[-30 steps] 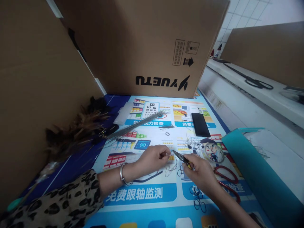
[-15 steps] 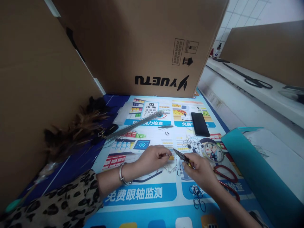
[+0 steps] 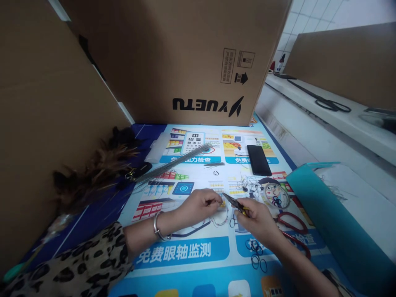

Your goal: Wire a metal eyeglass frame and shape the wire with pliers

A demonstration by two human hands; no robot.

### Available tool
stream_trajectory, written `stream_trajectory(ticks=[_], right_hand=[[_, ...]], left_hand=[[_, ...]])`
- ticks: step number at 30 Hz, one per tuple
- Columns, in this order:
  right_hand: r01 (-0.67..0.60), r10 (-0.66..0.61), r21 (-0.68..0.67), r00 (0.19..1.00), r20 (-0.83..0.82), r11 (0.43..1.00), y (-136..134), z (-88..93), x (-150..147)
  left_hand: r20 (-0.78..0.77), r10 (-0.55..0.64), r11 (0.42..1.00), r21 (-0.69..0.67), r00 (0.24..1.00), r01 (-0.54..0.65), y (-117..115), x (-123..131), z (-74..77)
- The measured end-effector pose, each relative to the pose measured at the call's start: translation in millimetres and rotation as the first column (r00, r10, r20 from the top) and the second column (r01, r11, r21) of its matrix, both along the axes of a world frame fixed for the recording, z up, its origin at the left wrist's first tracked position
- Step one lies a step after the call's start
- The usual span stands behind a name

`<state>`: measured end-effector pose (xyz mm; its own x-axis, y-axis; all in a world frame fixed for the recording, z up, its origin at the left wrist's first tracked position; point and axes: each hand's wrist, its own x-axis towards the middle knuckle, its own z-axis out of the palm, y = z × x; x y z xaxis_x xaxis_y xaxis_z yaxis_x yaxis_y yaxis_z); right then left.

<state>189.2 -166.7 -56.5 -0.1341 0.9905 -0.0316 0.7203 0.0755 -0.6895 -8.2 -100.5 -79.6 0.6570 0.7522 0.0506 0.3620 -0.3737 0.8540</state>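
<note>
My left hand (image 3: pixel 202 205), a silver bangle (image 3: pixel 158 227) on its wrist, has thumb and fingers pinched together; a thin beaded chain (image 3: pixel 221 222) hangs just below the fingertips. What the fingertips grip is too small to make out. My right hand (image 3: pixel 256 218) is wrapped round pliers (image 3: pixel 234 201) with dark jaws and yellow-black handles. The jaws point up and left, close to the left fingertips. Several dark rings (image 3: pixel 255 255) lie below the right hand. Red-handled scissors (image 3: pixel 292 222) lie partly under the right forearm.
A bundle of thin wires (image 3: pixel 179 161) lies behind the left hand. A black phone (image 3: pixel 259 160), a clear round dish (image 3: pixel 277 195) and a teal box (image 3: pixel 334 218) are at the right. Brown feathers (image 3: pixel 93 169) lie left. A large cardboard box (image 3: pixel 173 62) stands behind.
The whole view has shifted slightly. Both hands keep nearly the same pose, with the pliers still beside the left fingertips.
</note>
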Motion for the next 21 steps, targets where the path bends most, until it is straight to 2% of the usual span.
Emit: stream_trajectory(ticks=[5,9,16,21], right_hand=[[0.002,-0.005,-0.049,0.999,-0.047,0.999,0.0,-3.3,0.6],[0.001,-0.012,-0.106,0.994,-0.106,0.994,0.0,-4.1,0.3],[0.008,-0.008,-0.03,1.0,-0.014,1.0,0.1,-5.6,1.0],[-0.024,0.024,-0.013,0.999,-0.029,1.0,0.0,-6.3,0.5]], left_hand=[[0.017,-0.011,0.998,-0.063,1.0,0.012,0.7,-0.4,2.5],[0.019,-0.019,0.999,-0.046,1.0,0.02,1.0,-1.0,2.9],[0.006,-0.027,0.999,-0.037,1.0,0.028,1.7,-1.5,4.7],[0.003,-0.031,0.998,-0.046,1.0,0.032,1.6,-1.6,7.5]])
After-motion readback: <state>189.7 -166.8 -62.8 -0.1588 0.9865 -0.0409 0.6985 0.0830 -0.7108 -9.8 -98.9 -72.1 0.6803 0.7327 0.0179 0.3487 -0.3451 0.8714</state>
